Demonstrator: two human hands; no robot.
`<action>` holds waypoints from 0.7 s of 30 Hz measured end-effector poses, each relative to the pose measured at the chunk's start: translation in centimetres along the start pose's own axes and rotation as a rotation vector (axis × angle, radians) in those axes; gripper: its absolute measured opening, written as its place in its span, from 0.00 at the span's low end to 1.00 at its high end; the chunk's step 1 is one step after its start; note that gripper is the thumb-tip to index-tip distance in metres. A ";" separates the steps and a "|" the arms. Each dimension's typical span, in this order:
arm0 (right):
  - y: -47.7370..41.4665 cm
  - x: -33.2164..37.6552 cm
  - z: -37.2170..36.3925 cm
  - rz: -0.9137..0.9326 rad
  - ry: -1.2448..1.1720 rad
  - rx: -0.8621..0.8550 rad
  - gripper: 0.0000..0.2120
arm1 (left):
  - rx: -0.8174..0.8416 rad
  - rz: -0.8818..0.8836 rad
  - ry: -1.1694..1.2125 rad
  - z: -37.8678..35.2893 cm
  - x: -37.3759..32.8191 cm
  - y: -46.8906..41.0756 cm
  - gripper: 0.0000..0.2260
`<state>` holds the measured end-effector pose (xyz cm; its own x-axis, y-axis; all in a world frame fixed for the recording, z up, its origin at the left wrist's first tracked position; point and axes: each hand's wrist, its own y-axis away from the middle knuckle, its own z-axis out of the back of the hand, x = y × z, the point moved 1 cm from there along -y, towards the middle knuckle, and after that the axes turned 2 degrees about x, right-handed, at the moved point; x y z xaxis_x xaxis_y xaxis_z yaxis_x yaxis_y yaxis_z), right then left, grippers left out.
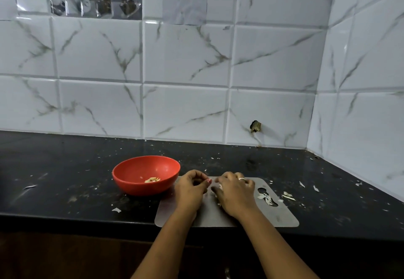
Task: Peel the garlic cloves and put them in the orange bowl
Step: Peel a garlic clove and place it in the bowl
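The right hand (pixel 235 193) curls its fingers round a mostly hidden garlic clove (pixel 220 186) over the grey board (pixel 282 217). The left hand (pixel 192 188) has curled fingers; whether they pinch skin cannot be told. The clove is likely light, firm, slippery once bare, best nipped at its ends. The orange bowl (pixel 131 182) sits just left on open worktop (pixel 65 180).

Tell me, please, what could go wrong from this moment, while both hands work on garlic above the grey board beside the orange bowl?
1. The grey board lies close to the front edge of the counter; a push from the left hand could slide it off.
2. Loose skins lie on the board and counter; some might fall into the orange bowl with the peeled cloves.
3. The garlic piece at the right hand is small and may slip away.
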<state>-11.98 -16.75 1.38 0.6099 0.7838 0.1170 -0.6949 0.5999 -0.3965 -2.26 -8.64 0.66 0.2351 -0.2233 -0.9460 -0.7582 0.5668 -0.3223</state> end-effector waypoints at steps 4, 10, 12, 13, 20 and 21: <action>-0.2 0.0 0.1 -0.023 -0.301 -0.148 0.12 | 0.077 0.052 0.095 0.2 -0.4 0.1 0.05; 0.2 -0.3 -0.1 0.068 -0.691 -0.188 0.10 | 0.189 0.103 0.226 0.1 -0.5 0.1 0.07; 0.3 -0.5 -0.1 0.069 -0.744 -0.213 0.08 | 0.193 0.100 0.222 0.1 -0.6 0.2 0.07; 0.4 -0.5 0.0 0.067 -0.764 -0.218 0.07 | 0.191 0.099 0.217 0.2 -0.7 0.3 0.08; 0.2 -0.7 -0.1 0.026 -0.837 -0.219 0.05 | 0.199 0.072 0.130 0.2 -0.6 0.4 0.05; 0.2 -0.8 -0.2 0.013 -0.828 -0.224 0.05 | 0.200 0.063 0.113 0.1 -0.7 0.5 0.04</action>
<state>-12.54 -17.26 1.05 0.0668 0.7074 0.7037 -0.5550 0.6124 -0.5630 -2.71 -8.15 1.15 0.1131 -0.2630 -0.9582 -0.6314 0.7256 -0.2736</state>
